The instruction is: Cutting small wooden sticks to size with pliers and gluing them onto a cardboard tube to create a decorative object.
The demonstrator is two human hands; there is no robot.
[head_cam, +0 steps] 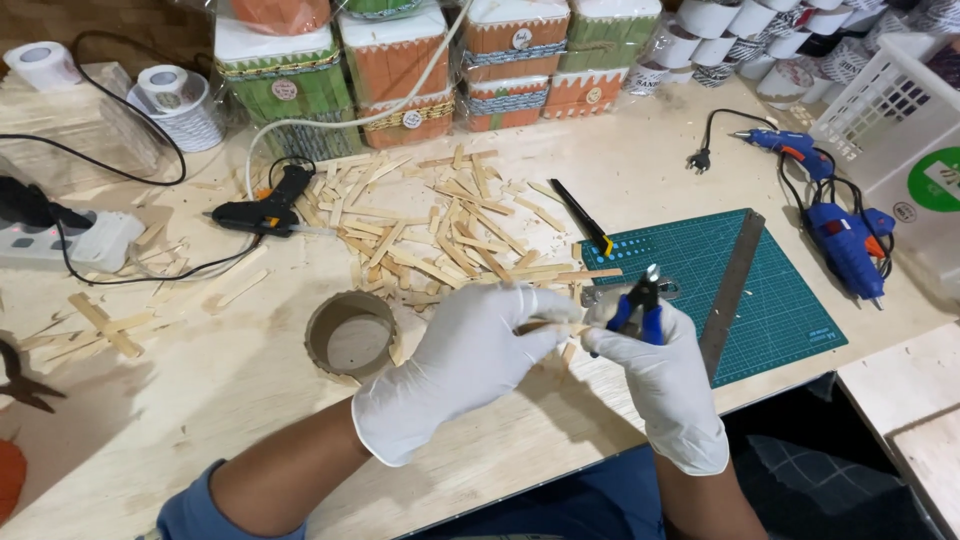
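Stick trimming under way, much stock uncut.
A wooden stick (545,326) is pinched by left hand (470,365) fingers; blue-handled cutters (640,305) are gripped closed-fisted in right hand (665,385). A pile of sticks (440,235) is left on the table (200,400).

The hands (570,340) hide most of the stick (545,326) (ends included).

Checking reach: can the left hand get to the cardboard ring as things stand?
Probably yes. The left hand pinches a wood stick, but the cardboard ring lies just beside it on bare table, nothing between.
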